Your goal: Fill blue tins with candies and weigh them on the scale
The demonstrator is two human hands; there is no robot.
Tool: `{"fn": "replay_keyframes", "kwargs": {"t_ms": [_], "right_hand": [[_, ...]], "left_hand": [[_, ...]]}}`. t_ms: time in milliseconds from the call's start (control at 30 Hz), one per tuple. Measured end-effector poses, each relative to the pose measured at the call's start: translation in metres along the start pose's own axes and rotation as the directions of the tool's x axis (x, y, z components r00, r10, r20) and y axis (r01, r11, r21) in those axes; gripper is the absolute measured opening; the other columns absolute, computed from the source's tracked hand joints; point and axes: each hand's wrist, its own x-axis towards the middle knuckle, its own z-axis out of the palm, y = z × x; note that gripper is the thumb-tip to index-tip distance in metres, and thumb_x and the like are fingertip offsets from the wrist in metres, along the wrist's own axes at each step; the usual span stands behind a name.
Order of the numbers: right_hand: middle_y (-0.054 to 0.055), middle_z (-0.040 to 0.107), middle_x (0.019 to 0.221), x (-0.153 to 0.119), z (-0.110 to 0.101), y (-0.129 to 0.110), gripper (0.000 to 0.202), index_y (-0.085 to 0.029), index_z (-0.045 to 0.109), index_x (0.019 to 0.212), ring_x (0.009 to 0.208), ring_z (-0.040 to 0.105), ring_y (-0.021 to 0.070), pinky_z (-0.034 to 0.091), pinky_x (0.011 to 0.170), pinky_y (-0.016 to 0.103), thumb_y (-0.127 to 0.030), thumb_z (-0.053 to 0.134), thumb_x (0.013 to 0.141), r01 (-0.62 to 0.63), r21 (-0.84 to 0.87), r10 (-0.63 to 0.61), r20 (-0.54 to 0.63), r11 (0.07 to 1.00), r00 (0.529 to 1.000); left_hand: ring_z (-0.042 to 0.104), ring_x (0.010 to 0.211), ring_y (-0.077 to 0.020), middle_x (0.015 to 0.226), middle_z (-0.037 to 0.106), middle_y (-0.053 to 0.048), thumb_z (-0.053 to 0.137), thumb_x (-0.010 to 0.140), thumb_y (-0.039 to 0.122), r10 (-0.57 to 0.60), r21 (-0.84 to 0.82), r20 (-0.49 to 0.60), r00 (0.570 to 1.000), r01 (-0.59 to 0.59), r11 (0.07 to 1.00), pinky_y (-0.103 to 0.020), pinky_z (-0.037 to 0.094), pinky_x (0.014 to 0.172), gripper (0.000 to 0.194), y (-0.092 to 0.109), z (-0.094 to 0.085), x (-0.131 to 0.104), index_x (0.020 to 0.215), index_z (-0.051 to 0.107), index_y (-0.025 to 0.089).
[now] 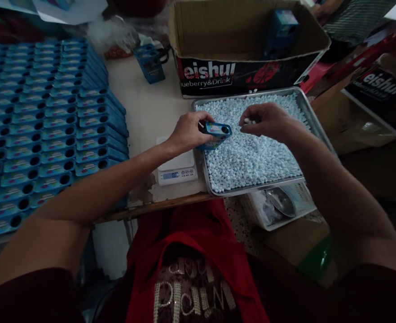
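Note:
My left hand (190, 131) is wrapped round a small blue box (218, 130), tilted over the left part of a metal tray (319, 130). A dark round hole shows in the box's upper face. Small pale mints (255, 157) fill the tray. Just right of the box, my right hand (263, 120) holds a few white mints between its curled fingers, above the heap. Left of the tray sits a white scale (178, 175), its display reading about 0.0, partly beneath my left forearm.
Rows of blue boxes (46, 121) stand at the left. A blue box with a dark handle (151, 65) is near a cardboard carton (231, 74) behind the tray. A white basket (272, 226) with a metal scoop is below it. Another person's hand (327, 9) shows top right.

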Motion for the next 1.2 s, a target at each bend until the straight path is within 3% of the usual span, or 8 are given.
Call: {"fn": "replay_keyframes", "kwargs": {"t_ms": [233, 400, 500, 633, 733, 933, 1067, 1200], "right_hand": [[-0.007, 0.059, 0.063, 0.018, 0.008, -0.032, 0.025, -0.021, 0.088, 0.091, 0.058, 0.054, 0.0097, 0.038, 0.057, 0.026, -0.018, 0.105, 0.073, 0.121, 0.086, -0.126, 0.063, 0.989, 0.990], [-0.003, 0.069, 0.068, 0.018, 0.011, -0.023, 0.034, -0.018, 0.087, 0.095, 0.060, 0.063, 0.0114, 0.051, 0.055, 0.024, -0.017, 0.109, 0.069, 0.038, 0.383, -0.055, 0.032, 0.923, 0.998], [0.000, 0.074, 0.077, 0.011, 0.011, -0.007, 0.024, -0.018, 0.083, 0.093, 0.065, 0.066, 0.0094, 0.057, 0.058, 0.018, -0.012, 0.101, 0.078, -0.061, 0.619, 0.112, -0.044, 0.783, 0.993], [-0.002, 0.069, 0.078, -0.006, 0.028, 0.023, 0.023, -0.020, 0.073, 0.082, 0.065, 0.064, 0.0048, 0.061, 0.064, 0.008, -0.001, 0.080, 0.094, -0.180, 0.860, 0.518, -0.110, 0.478, 0.848], [0.001, 0.072, 0.082, -0.020, 0.045, 0.038, 0.027, -0.020, 0.073, 0.079, 0.071, 0.071, 0.0070, 0.068, 0.076, 0.010, 0.006, 0.075, 0.089, -0.265, 0.891, 0.657, -0.047, 0.368, 0.752], [0.006, 0.081, 0.088, -0.027, 0.059, 0.021, 0.015, -0.017, 0.085, 0.098, 0.066, 0.070, 0.0094, 0.063, 0.060, 0.013, -0.009, 0.090, 0.087, -0.411, 0.752, 0.511, 0.114, 0.516, 0.852], [0.005, 0.077, 0.075, -0.019, 0.063, -0.006, 0.024, -0.015, 0.085, 0.093, 0.057, 0.060, 0.0081, 0.049, 0.050, 0.018, -0.030, 0.102, 0.085, -0.353, 0.606, 0.337, 0.146, 0.713, 0.930], [0.001, 0.074, 0.070, -0.010, 0.059, -0.040, 0.025, -0.021, 0.086, 0.090, 0.059, 0.059, 0.0107, 0.045, 0.051, 0.023, -0.039, 0.101, 0.085, -0.202, 0.315, 0.128, 0.241, 0.927, 0.962]], "left_hand": [[0.072, 0.082, -0.0195, 0.095, 0.082, -0.001, 0.098, 0.073, 0.029, -0.014, -0.064, 0.006, 1.000, 0.014, 0.998, -0.032, 0.057, 0.079, 0.040, 0.005, 0.001, 0.001, 0.109, 0.083, 0.021], [0.073, 0.087, -0.0204, 0.099, 0.082, -0.002, 0.099, 0.074, 0.029, -0.021, -0.090, 0.008, 1.000, 0.022, 0.996, -0.034, 0.060, 0.083, 0.040, 0.001, -0.003, -0.002, 0.109, 0.082, 0.022], [0.075, 0.091, -0.0218, 0.103, 0.082, -0.003, 0.101, 0.075, 0.033, -0.032, -0.089, -0.016, 0.999, 0.030, 0.996, -0.035, 0.061, 0.086, 0.042, -0.007, -0.015, -0.007, 0.110, 0.080, 0.022], [0.075, 0.094, -0.0232, 0.104, 0.082, -0.004, 0.103, 0.072, 0.039, -0.068, -0.063, -0.064, 0.996, 0.064, 0.996, -0.035, 0.062, 0.086, 0.047, -0.023, -0.051, -0.028, 0.109, 0.079, 0.022], [0.075, 0.093, -0.0246, 0.101, 0.082, -0.005, 0.104, 0.070, 0.044, -0.136, -0.049, -0.066, 0.989, 0.133, 0.990, -0.037, 0.064, 0.085, 0.049, -0.037, -0.081, -0.057, 0.107, 0.080, 0.023], [0.080, 0.101, -0.0289, 0.109, 0.085, -0.008, 0.106, 0.069, 0.048, -0.224, -0.080, -0.110, 0.968, 0.216, 0.973, -0.044, 0.068, 0.096, 0.054, -0.054, -0.091, -0.095, 0.108, 0.079, 0.024], [0.081, 0.119, -0.0334, 0.133, 0.083, -0.012, 0.111, 0.062, 0.043, -0.230, -0.055, -0.115, 0.966, 0.225, 0.973, -0.049, 0.067, 0.107, 0.080, -0.046, -0.092, -0.104, 0.132, 0.077, 0.025], [0.079, 0.129, -0.0372, 0.137, 0.083, -0.015, 0.106, 0.070, 0.043, -0.223, 0.024, -0.141, 0.965, 0.228, 0.973, -0.053, 0.065, 0.110, 0.078, -0.036, -0.121, -0.115, 0.141, 0.078, 0.024]]}}
